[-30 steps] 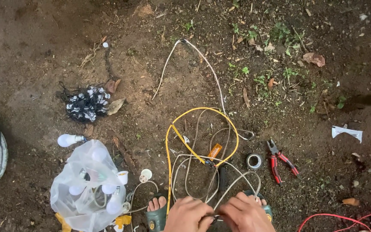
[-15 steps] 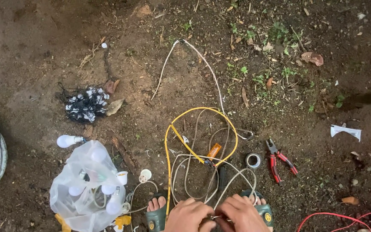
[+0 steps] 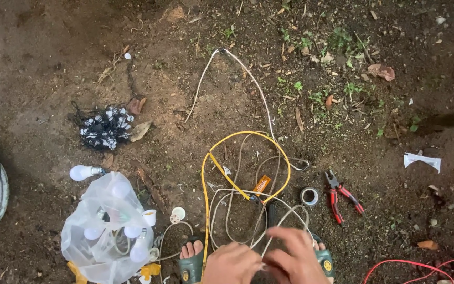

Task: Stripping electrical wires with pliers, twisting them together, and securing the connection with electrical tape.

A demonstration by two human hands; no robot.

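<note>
With both hands, left (image 3: 232,263) and right (image 3: 292,257), pinching the pale wire (image 3: 237,210) at the ground's near edge, a tug could snag it in the yellow cable (image 3: 206,179) looped over it.

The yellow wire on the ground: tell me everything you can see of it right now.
The yellow wire is a thin, plastic-coated cord lying slack on bare dirt. It rises from beside the left hand, arches into a big loop and curves back down on the right side. A straight diagonal stretch crosses inside the loop towards a small orange tool. Pale whitish wires overlap it. Its lower end is hidden by the hands.
</note>
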